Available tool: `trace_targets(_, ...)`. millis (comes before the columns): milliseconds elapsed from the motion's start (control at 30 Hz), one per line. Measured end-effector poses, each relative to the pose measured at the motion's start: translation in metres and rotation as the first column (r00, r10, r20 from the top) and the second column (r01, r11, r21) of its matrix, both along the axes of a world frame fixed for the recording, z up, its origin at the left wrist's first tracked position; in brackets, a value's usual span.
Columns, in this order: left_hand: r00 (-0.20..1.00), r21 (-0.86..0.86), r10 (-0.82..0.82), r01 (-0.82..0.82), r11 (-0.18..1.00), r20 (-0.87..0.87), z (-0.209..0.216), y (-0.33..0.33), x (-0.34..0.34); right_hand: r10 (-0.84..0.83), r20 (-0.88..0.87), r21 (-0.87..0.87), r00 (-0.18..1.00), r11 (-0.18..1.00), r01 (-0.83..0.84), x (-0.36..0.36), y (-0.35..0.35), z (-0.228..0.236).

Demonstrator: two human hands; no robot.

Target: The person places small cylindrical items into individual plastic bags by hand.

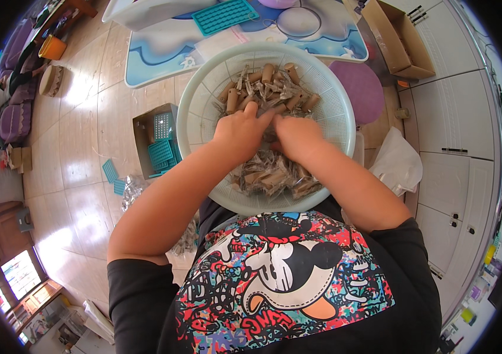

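Observation:
A large pale-green mesh basin [346, 133] sits in front of my body. At its far side lie several loose brown cardboard-like tubes [267, 74], mixed with crumpled clear film. Nearer to me is a heap of similar brown pieces in clear plastic wrap [271, 177]. Both hands are together over the middle of the basin. My left hand [240, 131] has its fingers bent inward, the index finger pointing toward my right hand. My right hand [299, 134] is closed, its fingertips turned down among the film. Whatever lies between the fingers is mostly hidden.
Beyond the basin stands a low blue-and-white table [156, 56] with a teal grid tray [225, 16]. Left is a carton [143, 141] of teal trays. A purple stool [360, 94], white bag [398, 162] and cardboard box [401, 44] are right, beside white cabinets [454, 118].

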State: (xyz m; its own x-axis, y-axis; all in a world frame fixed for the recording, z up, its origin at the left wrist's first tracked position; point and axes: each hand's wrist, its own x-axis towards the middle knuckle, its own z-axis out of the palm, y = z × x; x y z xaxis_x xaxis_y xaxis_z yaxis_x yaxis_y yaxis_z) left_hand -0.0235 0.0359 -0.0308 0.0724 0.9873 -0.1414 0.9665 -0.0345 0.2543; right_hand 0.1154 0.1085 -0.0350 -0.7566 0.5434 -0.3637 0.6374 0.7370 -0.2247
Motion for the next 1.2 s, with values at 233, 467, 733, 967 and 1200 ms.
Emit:
trace_targets(233,0.980,-0.286,0.125,-0.165,0.944,-0.155,0.010,-0.007,-0.009,0.020,-0.114,0.271,0.993,0.962,0.012,0.011,0.010,-0.023)
trace_targets(467,0.984,-0.232,-0.147,0.167,0.958,0.101,0.001,-0.016,-0.012,0.096,-0.037,0.333,0.995,0.940,-0.078,-0.002,0.002,-0.024)
trace_targets(733,0.943,-0.290,0.055,0.045,0.956,0.329,0.004,-0.005,-0.020,-0.592,-0.429,-0.696,0.682,0.698,0.168,0.014,0.054,0.010)
trace_targets(967,0.232,-0.459,0.513,-0.252,0.852,0.826,0.033,0.010,-0.011,-0.837,-0.258,-0.937,0.482,0.338,0.085,0.015,0.061,0.016)
trace_targets(1200,-0.070,-0.551,0.550,-0.215,0.806,0.832,0.040,0.003,0.004,-0.698,-0.369,-0.771,0.614,0.598,0.217,0.004,0.047,0.007)
